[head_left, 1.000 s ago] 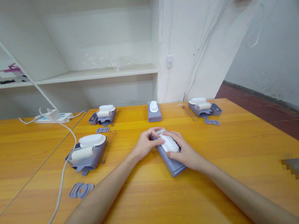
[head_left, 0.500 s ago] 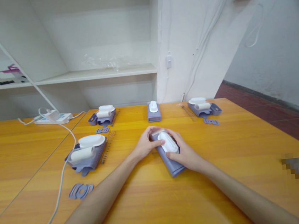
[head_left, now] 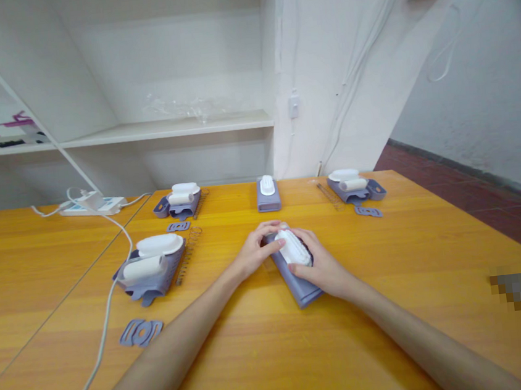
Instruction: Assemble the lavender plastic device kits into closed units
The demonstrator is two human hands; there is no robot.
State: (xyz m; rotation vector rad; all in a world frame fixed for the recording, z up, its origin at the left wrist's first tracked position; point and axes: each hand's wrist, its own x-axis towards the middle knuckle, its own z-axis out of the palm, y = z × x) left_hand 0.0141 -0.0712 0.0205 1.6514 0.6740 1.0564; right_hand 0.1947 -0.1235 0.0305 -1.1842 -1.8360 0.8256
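Head view: on the wooden table [head_left: 250, 363], a purple case [head_left: 295, 285] lies slantwise. Right hand [head_left: 324, 267] is clasped at the case's right side, left hand [head_left: 252, 253] around its far end. Atop the case, under both thumbs, sits a white ridged piece [head_left: 296, 252].

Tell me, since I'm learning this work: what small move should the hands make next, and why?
Perhaps press the white oval piece onto the purple case: the left hand has its thumb on the piece, the right hand wraps its side, and the middle unit at the back carries a white piece on top. Whether this one is seated, I can't tell.
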